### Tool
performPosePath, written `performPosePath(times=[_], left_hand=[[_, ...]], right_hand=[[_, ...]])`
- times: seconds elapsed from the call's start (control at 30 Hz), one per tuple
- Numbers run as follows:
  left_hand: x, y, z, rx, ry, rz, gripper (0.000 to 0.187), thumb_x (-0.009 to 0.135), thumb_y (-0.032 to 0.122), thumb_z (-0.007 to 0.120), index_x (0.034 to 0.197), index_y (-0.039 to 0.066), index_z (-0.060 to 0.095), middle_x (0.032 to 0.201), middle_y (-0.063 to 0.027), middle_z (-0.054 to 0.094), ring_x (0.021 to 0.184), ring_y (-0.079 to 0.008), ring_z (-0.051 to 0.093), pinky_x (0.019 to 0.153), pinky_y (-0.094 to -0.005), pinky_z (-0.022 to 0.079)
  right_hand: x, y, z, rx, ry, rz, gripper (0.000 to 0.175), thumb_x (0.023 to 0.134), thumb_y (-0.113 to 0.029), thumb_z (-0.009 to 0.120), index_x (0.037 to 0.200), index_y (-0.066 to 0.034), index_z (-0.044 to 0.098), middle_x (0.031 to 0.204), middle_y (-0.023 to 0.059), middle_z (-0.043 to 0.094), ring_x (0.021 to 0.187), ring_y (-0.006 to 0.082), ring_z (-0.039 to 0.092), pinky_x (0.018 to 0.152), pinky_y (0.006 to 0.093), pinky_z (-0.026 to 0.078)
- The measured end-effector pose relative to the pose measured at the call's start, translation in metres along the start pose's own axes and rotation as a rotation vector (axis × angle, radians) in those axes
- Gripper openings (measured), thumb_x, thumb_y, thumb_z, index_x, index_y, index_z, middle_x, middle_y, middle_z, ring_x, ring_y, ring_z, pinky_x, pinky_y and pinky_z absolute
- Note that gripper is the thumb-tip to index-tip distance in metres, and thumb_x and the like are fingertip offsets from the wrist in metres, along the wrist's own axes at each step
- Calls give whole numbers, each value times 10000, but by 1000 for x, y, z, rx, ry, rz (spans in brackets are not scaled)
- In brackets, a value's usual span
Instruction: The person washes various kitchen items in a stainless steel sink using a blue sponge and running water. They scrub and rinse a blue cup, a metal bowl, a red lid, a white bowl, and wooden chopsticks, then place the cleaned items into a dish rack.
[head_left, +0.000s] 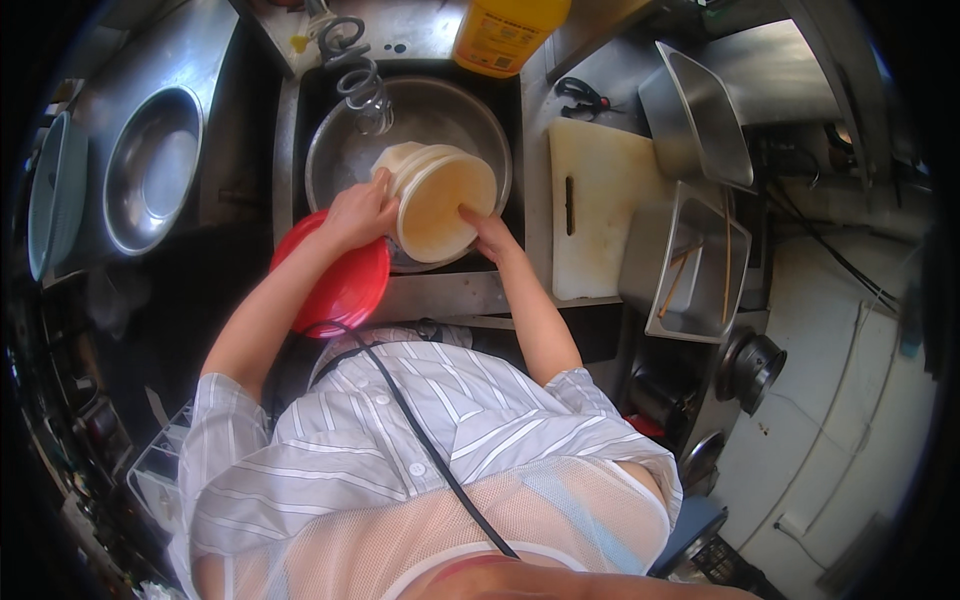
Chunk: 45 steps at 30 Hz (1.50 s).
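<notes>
Both of my hands hold a cream-coloured plastic bucket (442, 210), tilted so that its open mouth faces me. My left hand (365, 211) grips the outer wall near the rim on the left. On the right, my right hand (489, 232) clasps the rim, its thumb inside the mouth. Behind and below the bucket lies a wide round metal basin (450, 101), set in a sink (514, 105). A red plastic basin (341, 292) sits under my left forearm at the sink's front left. The bucket's underside is hidden from me.
A coiled spring faucet (360, 75) hangs over the metal basin. Behind it stands a yellow plastic jug (510, 34). To the right are scissors (583, 97), a white cutting board (600, 217) and two deep steel pans (705, 112). A steel bowl (154, 169) and a blue-green plastic basket (56, 199) stand left.
</notes>
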<state>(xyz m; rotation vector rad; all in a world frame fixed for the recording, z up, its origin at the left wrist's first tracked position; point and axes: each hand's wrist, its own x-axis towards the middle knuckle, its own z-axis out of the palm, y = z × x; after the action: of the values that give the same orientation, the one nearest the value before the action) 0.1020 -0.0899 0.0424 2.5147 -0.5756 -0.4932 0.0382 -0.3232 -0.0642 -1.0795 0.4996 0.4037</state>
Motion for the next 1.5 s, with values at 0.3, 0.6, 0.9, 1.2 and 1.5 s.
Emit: performPosePath(times=[0.3, 0.6, 0.9, 1.2, 1.5], left_hand=[[-3, -17, -19, -727, -99, -79, 427, 874, 328, 420, 1157, 24, 512, 863, -110, 632, 874, -218, 587, 695, -331, 441], [39, -49, 35, -1479, -216, -544, 356, 878, 313, 441, 1084, 35, 522, 986, -177, 588, 451, -182, 465, 387, -219, 329], [-53, -57, 16, -2336, -586, -203, 384, 906, 302, 383, 1178, 54, 488, 1089, -120, 568, 998, -296, 534, 856, -589, 387], [21, -63, 38, -2205, -571, -213, 338, 853, 288, 523, 1082, 39, 528, 1060, -190, 560, 664, -230, 567, 481, -266, 356], [21, -95, 66, -1998, -105, -466, 320, 848, 243, 513, 1023, -24, 514, 1007, -221, 595, 451, -147, 414, 379, -215, 323]], right_hand=[[-11, -39, 11, -540, 271, -730, 355, 850, -125, 564, 1180, -40, 468, 1105, 111, 584, 993, 207, 557, 848, 281, 426], [-48, -101, 42, -1021, 323, -1395, 347, 764, -60, 603, 1097, -84, 508, 1145, 189, 563, 1006, 331, 584, 789, 353, 504], [-65, -132, 52, -1123, 275, -1703, 302, 803, -68, 589, 1078, -74, 465, 1158, 249, 524, 995, 375, 577, 779, 410, 527], [-69, -168, 49, -1055, 328, -1852, 315, 797, -65, 608, 1078, -65, 466, 1159, 247, 525, 1008, 371, 572, 796, 402, 520], [-69, -182, 51, -1076, 447, -1837, 337, 777, -57, 624, 1088, -50, 493, 1132, 236, 550, 994, 355, 584, 793, 375, 519]])
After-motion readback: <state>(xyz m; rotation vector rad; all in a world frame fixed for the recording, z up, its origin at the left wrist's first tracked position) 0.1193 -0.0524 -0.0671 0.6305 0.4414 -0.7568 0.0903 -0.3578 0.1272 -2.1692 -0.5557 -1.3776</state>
